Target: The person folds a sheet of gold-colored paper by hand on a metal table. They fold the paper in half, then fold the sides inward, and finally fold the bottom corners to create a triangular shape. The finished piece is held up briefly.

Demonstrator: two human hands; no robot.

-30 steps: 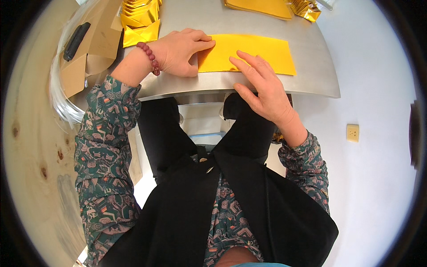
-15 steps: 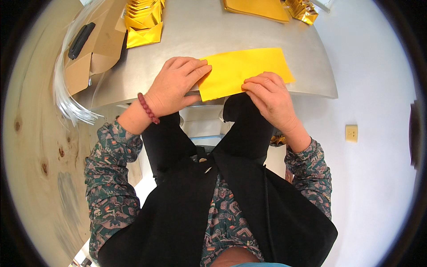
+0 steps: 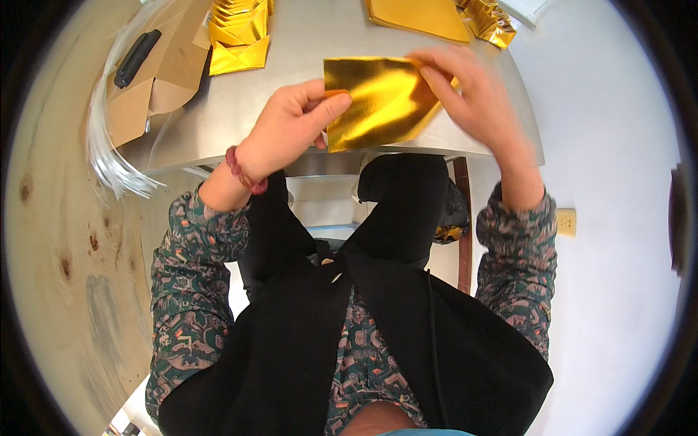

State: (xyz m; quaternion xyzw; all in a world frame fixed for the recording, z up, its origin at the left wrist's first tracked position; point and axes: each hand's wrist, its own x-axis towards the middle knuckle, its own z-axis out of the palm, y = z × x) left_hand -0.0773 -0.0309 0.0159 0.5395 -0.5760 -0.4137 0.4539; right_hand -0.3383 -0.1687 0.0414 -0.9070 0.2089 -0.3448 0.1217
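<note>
A sheet of shiny gold foil paper (image 3: pixel 378 102) is held up over the near edge of the metal table, its mirror-like side showing. My left hand (image 3: pixel 298 120) pinches its left edge, thumb on top and fingers beneath. At the upper right corner my right hand (image 3: pixel 469 91), slightly blurred, has its fingers closed on the paper. Part of the right edge lies behind that hand.
Folded gold foil pieces (image 3: pixel 238 36) line up at the back left. A stack of gold sheets (image 3: pixel 418 16) and more folded pieces (image 3: pixel 493 23) lie at the back right. An open cardboard box (image 3: pixel 171 69), a black object (image 3: pixel 137 58) and clear plastic strips (image 3: pixel 105 138) sit left.
The paper has been lifted and turned from its matte yellow side to its shiny side. My right hand has moved up and right to the far corner.
</note>
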